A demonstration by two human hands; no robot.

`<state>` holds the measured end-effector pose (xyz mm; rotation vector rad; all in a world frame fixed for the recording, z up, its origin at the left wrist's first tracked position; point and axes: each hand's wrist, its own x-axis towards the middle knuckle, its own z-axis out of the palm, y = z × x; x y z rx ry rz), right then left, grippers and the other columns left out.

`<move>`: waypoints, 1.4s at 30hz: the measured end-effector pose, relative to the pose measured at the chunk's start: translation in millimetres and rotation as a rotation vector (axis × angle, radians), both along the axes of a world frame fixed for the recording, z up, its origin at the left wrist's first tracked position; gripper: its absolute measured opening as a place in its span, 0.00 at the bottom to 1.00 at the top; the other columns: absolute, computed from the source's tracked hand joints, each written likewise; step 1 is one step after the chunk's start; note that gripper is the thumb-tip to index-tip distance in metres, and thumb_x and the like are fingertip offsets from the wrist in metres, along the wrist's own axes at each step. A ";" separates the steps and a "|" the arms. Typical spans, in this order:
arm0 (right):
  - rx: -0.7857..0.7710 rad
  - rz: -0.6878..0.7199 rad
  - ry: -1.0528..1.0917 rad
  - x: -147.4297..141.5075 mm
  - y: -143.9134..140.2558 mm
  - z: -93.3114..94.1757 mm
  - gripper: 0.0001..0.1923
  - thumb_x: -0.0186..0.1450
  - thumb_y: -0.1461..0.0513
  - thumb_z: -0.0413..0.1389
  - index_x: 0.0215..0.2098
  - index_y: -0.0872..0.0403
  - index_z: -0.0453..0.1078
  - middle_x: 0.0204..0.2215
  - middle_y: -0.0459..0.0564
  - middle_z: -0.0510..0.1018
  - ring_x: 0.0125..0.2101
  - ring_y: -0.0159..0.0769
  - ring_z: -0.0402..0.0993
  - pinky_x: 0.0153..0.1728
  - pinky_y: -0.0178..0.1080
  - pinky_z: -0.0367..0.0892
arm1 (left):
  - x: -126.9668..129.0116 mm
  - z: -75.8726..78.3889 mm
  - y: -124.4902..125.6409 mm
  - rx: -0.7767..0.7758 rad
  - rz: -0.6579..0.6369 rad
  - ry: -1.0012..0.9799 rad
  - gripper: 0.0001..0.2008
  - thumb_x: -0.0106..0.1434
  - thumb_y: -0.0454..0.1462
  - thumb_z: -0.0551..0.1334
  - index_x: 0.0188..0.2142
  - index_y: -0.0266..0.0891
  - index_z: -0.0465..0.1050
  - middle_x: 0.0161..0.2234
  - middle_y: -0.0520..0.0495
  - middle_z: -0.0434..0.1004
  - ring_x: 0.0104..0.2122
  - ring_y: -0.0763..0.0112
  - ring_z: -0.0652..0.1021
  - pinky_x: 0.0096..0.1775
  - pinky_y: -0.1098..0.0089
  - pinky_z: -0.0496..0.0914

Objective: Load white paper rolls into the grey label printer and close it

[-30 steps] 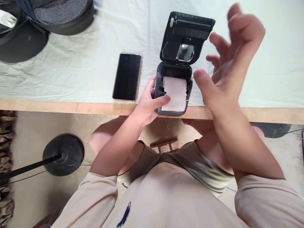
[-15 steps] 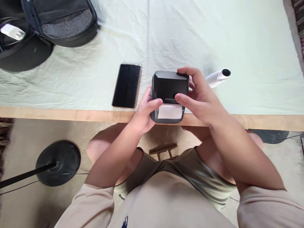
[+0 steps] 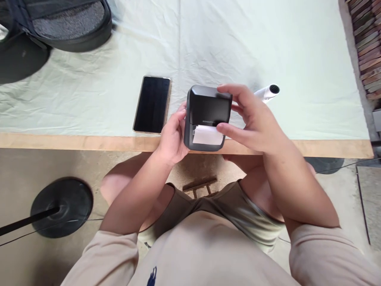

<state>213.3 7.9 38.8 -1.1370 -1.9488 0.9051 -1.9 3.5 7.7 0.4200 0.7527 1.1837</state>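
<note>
**Small printer being held at the counter edge with both hands**

A small dark grey printer (image 3: 208, 115) is being held at the near edge of the counter (image 3: 89, 142), with its lid lying closed over the body. A strip of white paper (image 3: 207, 136) is being shown at the front of the unit, just below the lid edge.

The left hand (image 3: 172, 137) is being kept curled against the left side of the printer, with the fingers wrapped onto the housing and the thumb lying near the front corner. The right hand (image 3: 253, 121) is being kept partly closed over the right side of the unit: its fingers are being laid across the far top corner of the lid, and the thumb is being pressed at the front right, touching the edge of the paper strip. The printer is thus being gripped from both sides.

The counter is being covered by a pale green cloth (image 3: 268, 47), creased in several places. A black phone (image 3: 152, 104) is being left face up just to the left of the printer, apart from the left hand. A white tube with a dark end (image 3: 268, 92) is being partly hidden behind the right hand. A dark open bag (image 3: 68, 24) is being shown at the far left corner of the counter. Below the counter edge, a round black stand base (image 3: 64, 206) is being seen on the floor.
</note>
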 end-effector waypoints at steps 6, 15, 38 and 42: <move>0.055 0.019 -0.029 5.7 0.8 3.2 0.33 0.68 0.54 0.72 0.69 0.38 0.74 0.72 0.50 0.79 0.73 0.57 0.78 0.71 0.64 0.83 | 2.0 3.1 1.3 -0.034 0.008 -0.004 0.12 0.77 0.34 0.58 0.35 0.44 0.73 0.33 0.50 0.82 0.63 0.53 0.89 0.65 0.58 0.84; 0.315 -0.448 0.117 -18.8 -4.6 12.1 0.15 0.83 0.44 0.59 0.48 0.44 0.71 0.35 0.44 0.82 0.27 0.37 0.81 0.25 0.43 0.73 | -1.9 4.9 -4.6 -0.036 -0.062 0.029 0.11 0.77 0.46 0.62 0.45 0.44 0.79 0.49 0.44 0.92 0.67 0.46 0.87 0.65 0.55 0.84; 0.051 -0.189 -0.415 -11.8 -0.1 21.0 0.24 0.62 0.61 0.70 0.57 0.42 0.84 0.40 0.48 0.90 0.31 0.47 0.80 0.40 0.55 0.83 | -6.3 -2.1 -13.5 0.066 -0.200 0.139 0.34 0.60 0.44 0.80 0.64 0.49 0.78 0.51 0.48 0.90 0.53 0.52 0.91 0.48 0.63 0.86; -0.135 -0.150 0.089 3.3 -5.5 27.6 0.28 0.63 0.59 0.70 0.61 0.40 0.76 0.37 0.40 0.89 0.18 0.29 0.61 0.19 0.40 0.61 | -3.6 -0.6 -10.5 0.029 -0.104 0.102 0.28 0.62 0.43 0.79 0.61 0.50 0.77 0.54 0.50 0.90 0.55 0.56 0.91 0.49 0.65 0.84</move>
